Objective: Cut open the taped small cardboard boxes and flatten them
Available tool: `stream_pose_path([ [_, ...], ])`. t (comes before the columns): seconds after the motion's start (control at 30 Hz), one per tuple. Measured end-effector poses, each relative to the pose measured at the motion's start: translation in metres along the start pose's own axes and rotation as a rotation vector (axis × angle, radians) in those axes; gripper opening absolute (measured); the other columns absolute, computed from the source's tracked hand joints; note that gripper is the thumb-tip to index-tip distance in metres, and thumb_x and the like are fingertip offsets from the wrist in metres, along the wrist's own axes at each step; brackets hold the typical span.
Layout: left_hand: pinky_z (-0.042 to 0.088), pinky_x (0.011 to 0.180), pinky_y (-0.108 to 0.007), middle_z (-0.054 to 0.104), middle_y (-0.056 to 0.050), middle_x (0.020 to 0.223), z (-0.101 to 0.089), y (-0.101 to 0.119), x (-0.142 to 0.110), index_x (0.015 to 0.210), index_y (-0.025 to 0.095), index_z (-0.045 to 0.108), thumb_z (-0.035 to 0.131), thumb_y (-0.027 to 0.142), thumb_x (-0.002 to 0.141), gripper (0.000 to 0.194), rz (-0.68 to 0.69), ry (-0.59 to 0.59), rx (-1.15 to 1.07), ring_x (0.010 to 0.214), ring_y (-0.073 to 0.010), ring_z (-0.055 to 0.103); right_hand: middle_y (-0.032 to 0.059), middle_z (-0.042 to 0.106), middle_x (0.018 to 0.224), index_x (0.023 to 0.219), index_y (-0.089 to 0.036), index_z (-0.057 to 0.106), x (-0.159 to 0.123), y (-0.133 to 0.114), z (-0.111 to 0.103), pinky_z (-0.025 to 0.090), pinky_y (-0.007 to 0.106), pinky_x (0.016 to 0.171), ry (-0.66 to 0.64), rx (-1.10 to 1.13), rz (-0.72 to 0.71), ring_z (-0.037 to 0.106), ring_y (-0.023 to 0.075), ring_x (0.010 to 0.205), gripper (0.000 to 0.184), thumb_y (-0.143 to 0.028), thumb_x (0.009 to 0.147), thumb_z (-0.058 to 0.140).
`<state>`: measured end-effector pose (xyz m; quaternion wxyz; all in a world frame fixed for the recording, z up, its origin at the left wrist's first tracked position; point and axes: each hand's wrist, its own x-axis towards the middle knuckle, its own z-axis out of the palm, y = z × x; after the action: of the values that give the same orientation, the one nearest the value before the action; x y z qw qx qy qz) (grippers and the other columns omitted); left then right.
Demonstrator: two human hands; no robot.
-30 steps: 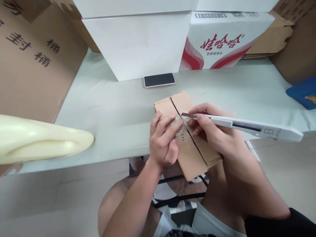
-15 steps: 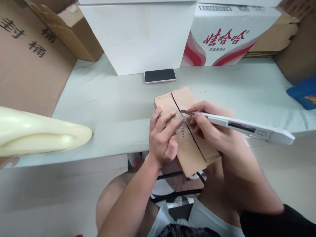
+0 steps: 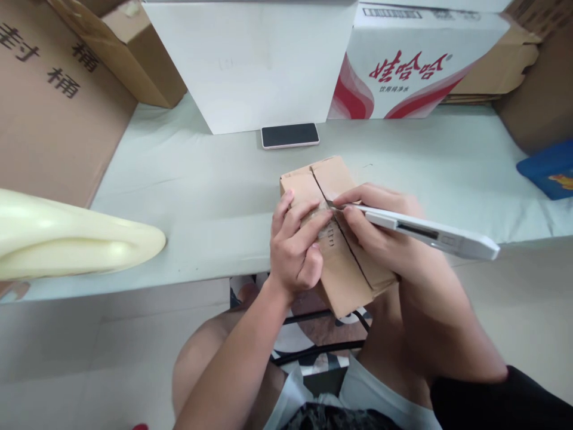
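Observation:
A small brown cardboard box (image 3: pixel 347 280) lies tilted over the table's front edge, a dark seam running along its top. Clear tape (image 3: pixel 320 215) crosses the seam near the middle. My left hand (image 3: pixel 298 245) grips the box from its left side, fingers curled over the top by the tape. Between the fingers of my right hand (image 3: pixel 380 224) is a white utility knife (image 3: pixel 430 230), its handle pointing out to the right. The blade's tip meets the seam at the tape, close to my left fingertips; how deep it sits I cannot tell.
Behind the box a phone (image 3: pixel 290 135) lies on the pale-covered table (image 3: pixel 215 203). Large white cartons (image 3: pixel 264 65) stand along the back. A pale yellow rounded object (image 3: pixel 80 239) juts in from the left, near a big brown carton (image 3: pixel 49 131). A blue item (image 3: pixel 548 170) sits at right.
The utility knife has shifted left and its blade tip now sits at the seam, with the handle's end closer in. My left hand stays on the box.

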<state>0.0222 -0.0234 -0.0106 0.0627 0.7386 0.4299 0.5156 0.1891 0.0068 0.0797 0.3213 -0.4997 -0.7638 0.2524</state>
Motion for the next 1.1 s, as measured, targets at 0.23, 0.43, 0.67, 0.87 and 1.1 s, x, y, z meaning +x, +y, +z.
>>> stream_pose_path([
  [0.23,0.032,0.128,-0.054,0.071,-0.011,0.126,0.001,0.004,0.003,0.124,0.018,0.063,0.038,0.026,0.092,0.042,-0.01,0.051,-0.008,0.127,-0.0279,0.064,0.0017,0.067,0.07,0.083,-0.021,0.07,-0.005,-0.003,-0.005,0.047,0.032,0.064,0.022,0.108,0.059,0.064,0.0173,0.069,0.018,-0.023,0.089,0.052],
  [0.43,0.034,0.126,-0.056,0.071,-0.012,0.125,0.002,0.004,0.004,0.121,0.02,0.058,0.038,0.026,0.091,0.037,-0.016,0.057,0.005,0.123,-0.0279,0.066,0.0017,0.071,0.073,0.073,-0.021,0.067,0.0,-0.002,-0.004,0.043,0.03,0.061,-0.047,0.067,-0.01,0.061,0.0148,0.063,0.016,-0.018,0.083,0.055],
  [0.67,0.035,0.125,-0.056,0.072,-0.011,0.122,0.002,0.003,0.005,0.118,0.022,0.058,0.036,0.03,0.094,0.033,-0.023,0.07,-0.004,0.12,-0.0274,0.067,0.001,0.061,0.061,0.063,-0.023,0.063,-0.018,-0.008,-0.012,0.038,0.033,0.055,0.07,0.297,0.036,0.052,0.016,0.056,0.021,-0.014,0.079,0.053],
  [0.87,0.031,0.127,-0.057,0.068,-0.009,0.132,-0.015,-0.021,0.003,0.126,0.023,0.062,0.035,0.038,0.098,0.042,-0.047,0.042,0.019,0.138,-0.031,0.055,-0.0006,0.05,0.056,0.076,-0.028,0.061,-0.01,0.015,-0.016,0.03,0.033,0.046,0.531,0.665,-0.076,0.044,0.0165,0.046,0.019,-0.033,0.092,0.052],
  [1.1,0.047,0.116,-0.051,0.059,-0.012,0.144,-0.05,-0.082,-0.008,0.135,0.027,0.065,0.051,0.057,0.098,0.049,-0.33,0.055,0.003,0.136,-0.0331,0.057,-0.0025,0.065,0.067,0.096,-0.025,0.05,0.01,0.084,0.034,0.048,0.03,0.062,0.389,0.587,0.401,0.064,0.0157,0.062,0.033,-0.057,0.093,0.056],
])
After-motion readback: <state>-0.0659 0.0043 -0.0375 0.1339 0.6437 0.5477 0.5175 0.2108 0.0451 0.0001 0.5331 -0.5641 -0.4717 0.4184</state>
